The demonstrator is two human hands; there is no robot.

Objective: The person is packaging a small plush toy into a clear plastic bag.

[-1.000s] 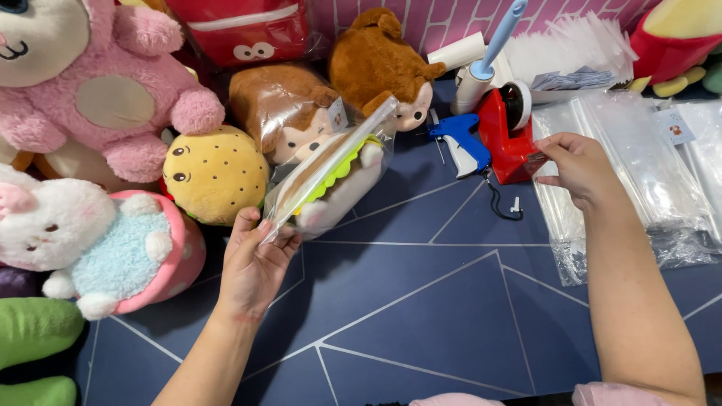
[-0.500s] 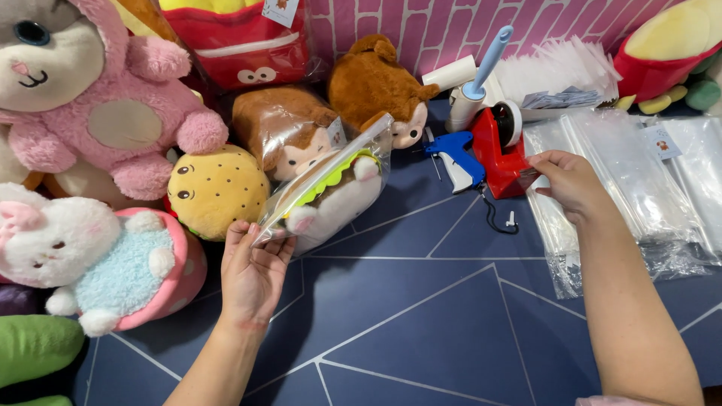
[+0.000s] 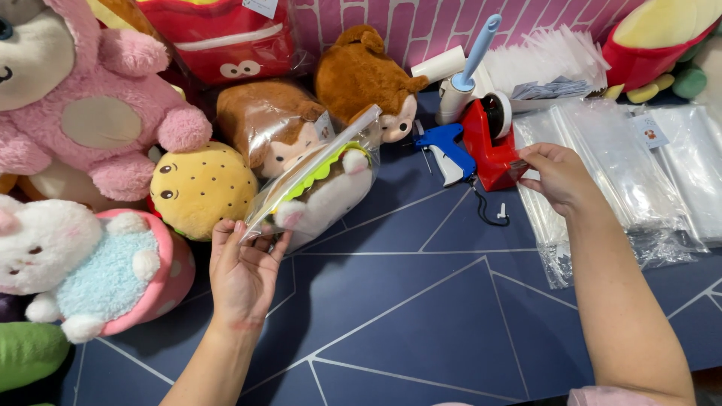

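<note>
Fingers of the left hand [image 3: 242,272] pinch the lower corner of a clear plastic bag [image 3: 316,184] holding a white-and-green plush toy [image 3: 325,194], propped over the dark blue mat [image 3: 406,316] beside a yellow round plush [image 3: 201,188]. Across the mat, the right hand [image 3: 558,177] pinches the tape end at the red tape dispenser [image 3: 490,143], next to a blue tagging gun [image 3: 447,150] and a stack of clear bags [image 3: 617,165].
</note>
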